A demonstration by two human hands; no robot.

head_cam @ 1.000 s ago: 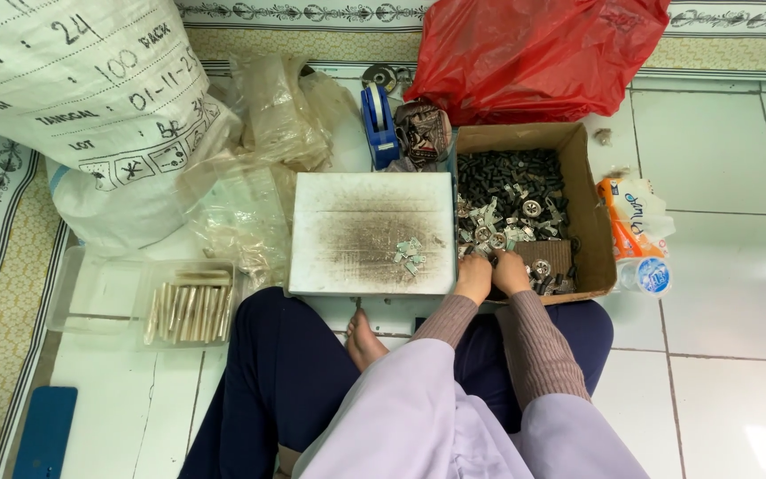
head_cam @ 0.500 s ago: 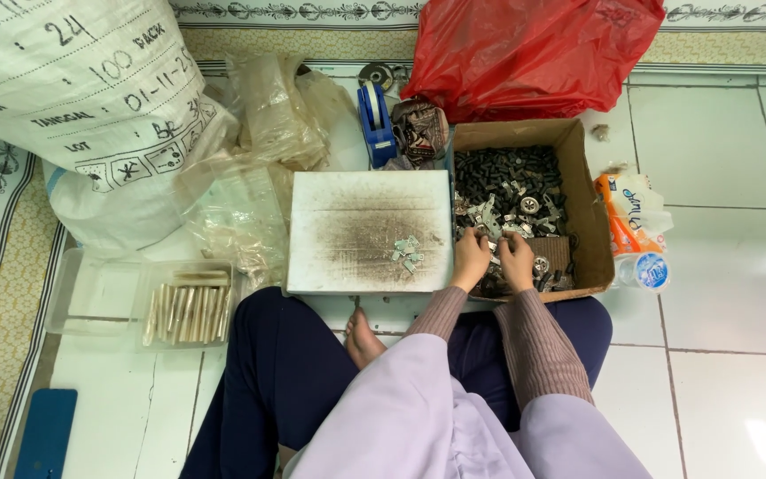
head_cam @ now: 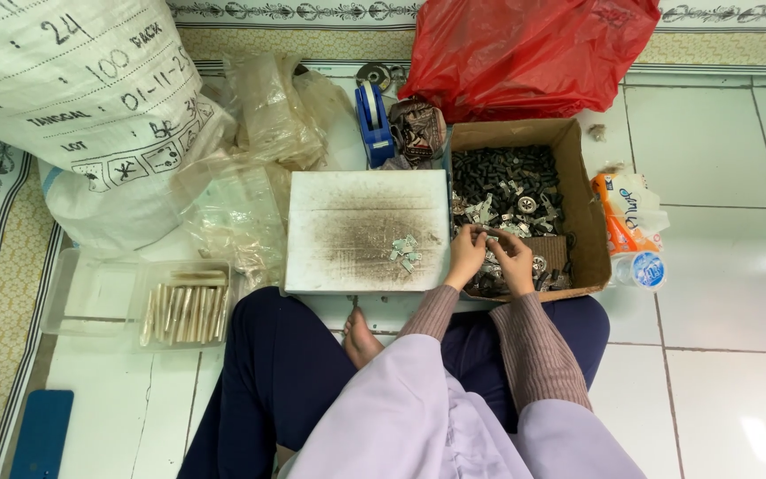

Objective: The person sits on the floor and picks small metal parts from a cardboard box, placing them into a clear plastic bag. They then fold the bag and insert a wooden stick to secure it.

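A second ago my hands sat low at the near edge of the cardboard box, close to my knees. Now both have moved a little farther in and up, over the box's left half, fingertips drawn together.

From the head view, my left hand (head_cam: 465, 257) and my right hand (head_cam: 514, 262) meet over the cardboard box (head_cam: 578, 160). The fingers of both are pinched around a small metal piece (head_cam: 488, 232) held between them; it is too small to tell its shape.

The box lies to the right of the white board (head_cam: 347, 222) and touches its edge. Its far half holds dark small parts (head_cam: 503, 168), its middle and near half hold shiny metal bits (head_cam: 516, 208). On the board, near its right edge, lies a small heap of pale metal pieces (head_cam: 404, 252).

Left of my knee a clear plastic tray (head_cam: 90, 293) holds a row of pale sticks (head_cam: 184, 312). Far left is a big white printed sack (head_cam: 73, 98), with crumpled clear bags (head_cam: 259, 160) beside it. Beyond the board stands a blue tape dispenser (head_cam: 372, 124), and beyond the box a red plastic bag (head_cam: 534, 49). A plastic bottle (head_cam: 636, 266) lies just right of the box.
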